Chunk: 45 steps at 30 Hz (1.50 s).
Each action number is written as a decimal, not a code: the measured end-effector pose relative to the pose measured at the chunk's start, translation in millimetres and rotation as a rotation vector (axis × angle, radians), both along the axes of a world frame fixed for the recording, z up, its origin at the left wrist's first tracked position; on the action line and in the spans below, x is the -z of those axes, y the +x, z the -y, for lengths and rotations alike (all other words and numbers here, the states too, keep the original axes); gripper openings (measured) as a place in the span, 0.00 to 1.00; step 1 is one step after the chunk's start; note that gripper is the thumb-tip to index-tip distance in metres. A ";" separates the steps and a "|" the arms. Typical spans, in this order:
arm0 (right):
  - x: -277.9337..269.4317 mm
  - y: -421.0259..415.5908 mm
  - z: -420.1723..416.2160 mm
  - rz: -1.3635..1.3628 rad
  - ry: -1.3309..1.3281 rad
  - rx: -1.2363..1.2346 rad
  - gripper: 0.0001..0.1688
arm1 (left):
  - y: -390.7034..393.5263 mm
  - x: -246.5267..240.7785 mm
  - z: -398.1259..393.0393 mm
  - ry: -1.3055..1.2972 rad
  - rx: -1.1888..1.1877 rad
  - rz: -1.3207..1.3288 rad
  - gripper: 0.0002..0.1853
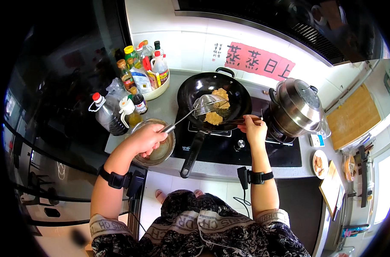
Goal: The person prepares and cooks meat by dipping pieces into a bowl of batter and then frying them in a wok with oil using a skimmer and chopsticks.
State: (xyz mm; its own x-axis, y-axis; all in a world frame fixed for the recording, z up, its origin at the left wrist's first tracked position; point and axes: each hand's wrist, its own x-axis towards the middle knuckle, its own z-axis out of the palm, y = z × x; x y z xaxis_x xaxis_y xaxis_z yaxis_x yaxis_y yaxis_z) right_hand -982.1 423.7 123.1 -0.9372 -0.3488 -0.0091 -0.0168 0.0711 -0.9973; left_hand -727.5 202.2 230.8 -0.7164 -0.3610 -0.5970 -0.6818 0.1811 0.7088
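Note:
My left hand (150, 138) grips the metal handle of a wire mesh strainer (207, 104), whose basket hangs over the black wok (190, 86). Chopsticks (231, 121) are held in my right hand (254, 127) at the wok's near right rim, their tips close to a golden fried piece (214, 118). More golden fried food (221, 93) lies farther back in the wok, partly hidden by the strainer. The wok's long black handle (195, 154) points towards me. Beneath my left hand stands a metal bowl (166, 152) with residue on its inner wall.
A lidded steel steamer pot (294, 109) stands on the right burner of the black gas hob (220, 154). Sauce bottles fill a cream basket (159, 91) at the back left. A large dark bottle (109, 115) is left of the bowl. Food lies on a white plate (317, 157) at right.

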 end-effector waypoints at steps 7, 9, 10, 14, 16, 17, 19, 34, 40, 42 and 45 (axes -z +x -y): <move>-11.3 8.0 21.9 -0.008 -0.262 0.043 0.10 | -1.1 2.7 4.1 0.074 -0.079 -0.007 0.08; -10.0 8.8 34.2 -0.031 -0.283 0.020 0.09 | -2.1 0.2 3.2 0.102 -0.102 0.008 0.08; -8.2 9.8 40.4 -0.048 -0.278 0.017 0.09 | -1.7 -0.9 3.0 0.114 -0.115 0.015 0.09; 7.7 5.3 60.4 -0.132 -0.224 -0.016 0.10 | -2.1 1.5 4.8 0.138 -0.105 -0.013 0.11; 11.7 4.6 64.3 -0.188 -0.184 -0.038 0.10 | -1.0 6.0 3.4 0.003 -0.044 -0.029 0.11; 13.4 4.9 63.4 -0.218 -0.169 -0.043 0.10 | -1.7 8.1 2.5 -0.064 -0.013 -0.037 0.12; 9.9 8.3 60.4 -0.218 -0.147 -0.049 0.09 | -6.7 6.8 -4.8 -0.247 0.000 0.039 0.12; 13.3 31.8 49.3 -0.438 -0.066 -0.365 0.05 | -13.7 4.7 2.7 -0.643 0.042 -0.050 0.14; 11.0 16.3 36.2 -0.579 0.040 -0.259 0.04 | -46.0 -1.0 -5.1 -0.426 -0.039 0.068 0.12; 12.5 7.6 28.0 -0.530 0.014 -0.252 0.05 | -58.9 18.5 2.4 -0.613 0.074 -0.045 0.12; -0.3 5.9 14.2 -0.346 -0.104 -0.209 0.05 | -82.5 31.5 7.0 -0.822 0.182 -0.097 0.12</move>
